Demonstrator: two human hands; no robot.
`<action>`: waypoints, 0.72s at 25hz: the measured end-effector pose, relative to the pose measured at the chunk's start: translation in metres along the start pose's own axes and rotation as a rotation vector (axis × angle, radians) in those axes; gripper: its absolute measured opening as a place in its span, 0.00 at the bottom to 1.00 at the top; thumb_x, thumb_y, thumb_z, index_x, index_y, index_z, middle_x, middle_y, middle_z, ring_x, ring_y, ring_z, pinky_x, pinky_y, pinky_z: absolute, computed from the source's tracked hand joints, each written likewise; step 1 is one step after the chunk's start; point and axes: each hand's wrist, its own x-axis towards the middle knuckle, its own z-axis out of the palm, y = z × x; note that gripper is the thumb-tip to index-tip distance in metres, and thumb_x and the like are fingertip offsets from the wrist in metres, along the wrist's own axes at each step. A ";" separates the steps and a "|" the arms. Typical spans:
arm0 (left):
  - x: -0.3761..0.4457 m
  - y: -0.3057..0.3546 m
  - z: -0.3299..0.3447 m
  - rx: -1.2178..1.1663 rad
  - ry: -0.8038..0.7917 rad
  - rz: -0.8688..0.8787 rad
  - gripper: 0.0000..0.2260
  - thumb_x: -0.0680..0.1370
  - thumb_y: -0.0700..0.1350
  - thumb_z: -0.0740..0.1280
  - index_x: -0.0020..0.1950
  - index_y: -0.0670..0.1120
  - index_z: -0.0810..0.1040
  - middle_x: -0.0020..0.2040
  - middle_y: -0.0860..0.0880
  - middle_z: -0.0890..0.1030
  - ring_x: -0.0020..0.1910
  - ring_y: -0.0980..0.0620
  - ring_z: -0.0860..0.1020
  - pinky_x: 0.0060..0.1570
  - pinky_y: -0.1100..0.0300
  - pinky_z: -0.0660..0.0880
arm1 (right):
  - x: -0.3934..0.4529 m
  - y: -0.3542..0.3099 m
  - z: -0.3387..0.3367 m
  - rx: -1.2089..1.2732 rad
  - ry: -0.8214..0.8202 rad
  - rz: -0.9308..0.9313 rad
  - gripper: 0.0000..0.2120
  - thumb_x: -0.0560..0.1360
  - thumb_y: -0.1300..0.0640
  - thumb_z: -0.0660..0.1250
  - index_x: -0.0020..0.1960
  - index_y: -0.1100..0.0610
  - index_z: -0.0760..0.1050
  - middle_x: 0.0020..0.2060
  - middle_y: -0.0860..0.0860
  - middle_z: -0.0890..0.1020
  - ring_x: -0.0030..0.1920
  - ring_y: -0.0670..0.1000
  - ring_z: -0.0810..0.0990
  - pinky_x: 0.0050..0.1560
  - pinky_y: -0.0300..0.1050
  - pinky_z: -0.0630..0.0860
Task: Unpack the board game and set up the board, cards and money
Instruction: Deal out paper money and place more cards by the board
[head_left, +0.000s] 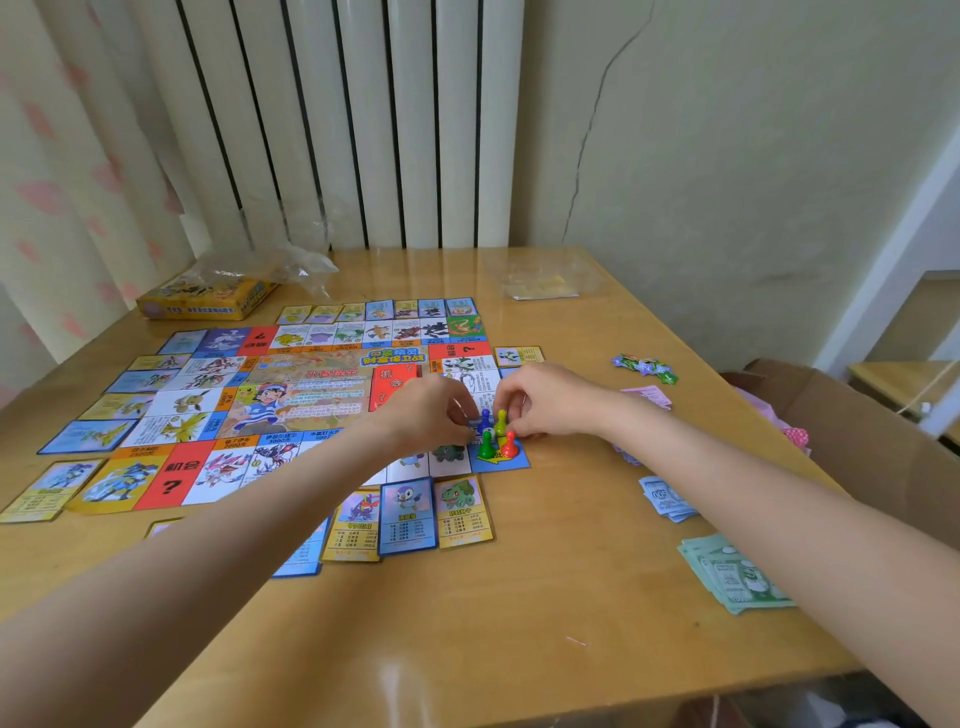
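The game board (291, 400) lies flat on the wooden table (467, 623), with property cards (407, 514) laid around its edges. Four pawns stand on the blue corner square: blue pawn (485, 419), yellow pawn (501, 422), green pawn (486, 446) and red pawn (510, 444). My left hand (426, 413) has curled fingers right beside the blue pawn. My right hand (540, 397) has curled fingers at the yellow and red pawns. Whether either hand pinches a pawn is hidden. Money lies at right: green notes (732, 577), blue notes (667, 499), pink notes (647, 396).
The yellow game box (208, 301) with a crumpled plastic wrap (270, 265) sits at the far left. A clear plastic bag (540, 278) lies at the far right. Star-shaped tokens (644, 366) lie right of the board. A cardboard box (852, 431) stands off the table's right edge.
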 end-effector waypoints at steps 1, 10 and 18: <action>0.000 0.000 -0.003 0.001 0.010 0.003 0.10 0.74 0.41 0.70 0.54 0.43 0.80 0.50 0.46 0.82 0.44 0.54 0.77 0.43 0.65 0.74 | -0.001 0.000 -0.002 -0.017 -0.011 -0.008 0.10 0.72 0.65 0.68 0.53 0.60 0.77 0.36 0.48 0.77 0.31 0.41 0.72 0.34 0.33 0.69; 0.021 0.056 -0.011 -0.067 0.132 0.175 0.09 0.75 0.36 0.64 0.53 0.41 0.81 0.51 0.45 0.82 0.43 0.55 0.75 0.38 0.70 0.69 | -0.035 0.057 -0.076 -0.221 0.167 0.195 0.11 0.74 0.65 0.64 0.53 0.61 0.81 0.51 0.55 0.83 0.52 0.52 0.80 0.49 0.38 0.71; 0.070 0.116 0.033 0.016 0.002 0.134 0.13 0.76 0.44 0.66 0.59 0.41 0.78 0.59 0.44 0.80 0.58 0.45 0.77 0.56 0.57 0.72 | -0.050 0.107 -0.053 -0.137 0.032 0.289 0.16 0.71 0.62 0.69 0.58 0.59 0.78 0.42 0.51 0.79 0.45 0.50 0.74 0.39 0.37 0.69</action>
